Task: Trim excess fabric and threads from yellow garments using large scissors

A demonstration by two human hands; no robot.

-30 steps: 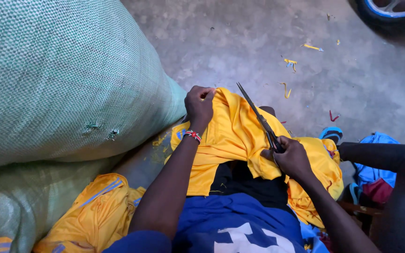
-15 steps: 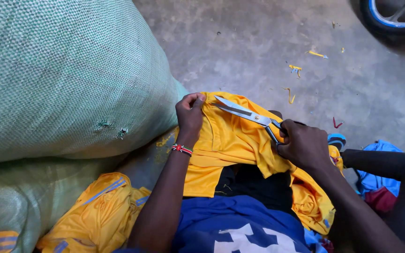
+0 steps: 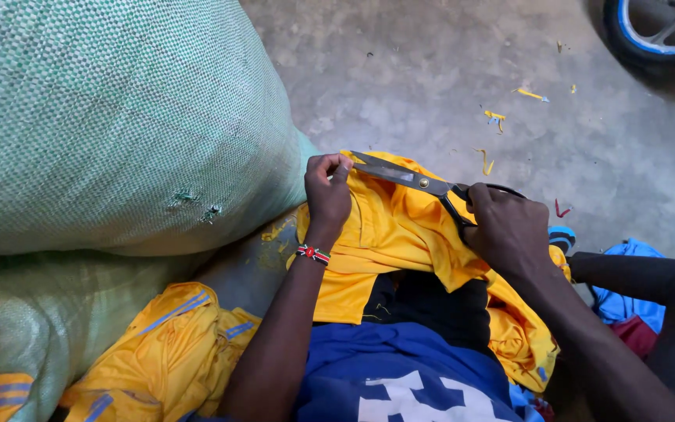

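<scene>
A yellow garment (image 3: 400,234) lies across my lap, over black cloth and a blue shirt (image 3: 400,375). My left hand (image 3: 327,191), with a beaded band on the wrist, pinches the garment's top edge. My right hand (image 3: 507,228) grips the handles of large metal scissors (image 3: 404,177). The blades point left, with their tips next to my left fingers at the cloth's edge.
A big green woven sack (image 3: 111,117) fills the left side, with a second one beneath it. More yellow cloth (image 3: 166,352) lies at lower left. Small cloth scraps (image 3: 495,117) dot the concrete floor. A wheel (image 3: 658,31) stands at top right. Blue cloth (image 3: 626,289) is piled on the right.
The scissors swung down from pointing up and away to lying level, blades toward my left hand. My left hand kept its hold on the garment's edge.
</scene>
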